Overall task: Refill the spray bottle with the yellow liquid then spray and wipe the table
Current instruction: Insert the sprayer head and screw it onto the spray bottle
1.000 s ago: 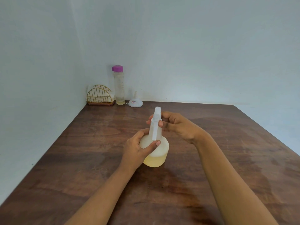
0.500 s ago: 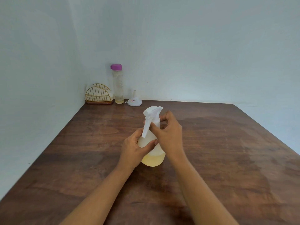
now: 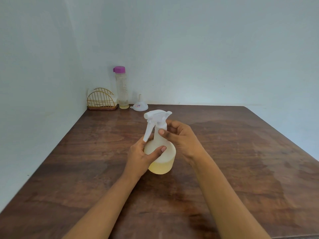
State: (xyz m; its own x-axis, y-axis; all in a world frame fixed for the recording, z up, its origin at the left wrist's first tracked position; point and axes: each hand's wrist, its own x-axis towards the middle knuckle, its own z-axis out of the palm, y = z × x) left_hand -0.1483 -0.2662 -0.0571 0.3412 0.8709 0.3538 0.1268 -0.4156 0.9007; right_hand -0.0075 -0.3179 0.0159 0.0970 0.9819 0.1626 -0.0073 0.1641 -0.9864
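The spray bottle, part-filled with yellow liquid, stands mid-table. The left hand grips its body and the right hand pinches the collar below the trigger head. The head is probably being screwed tight; spraying next needs a finger on the trigger, whose nozzle faces nine o'clock.

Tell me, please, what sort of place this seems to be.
Probably a plain room at home, though I cannot be sure: a wooden table set in a corner of pale walls, with a wire napkin holder and a purple-capped bottle at its back.
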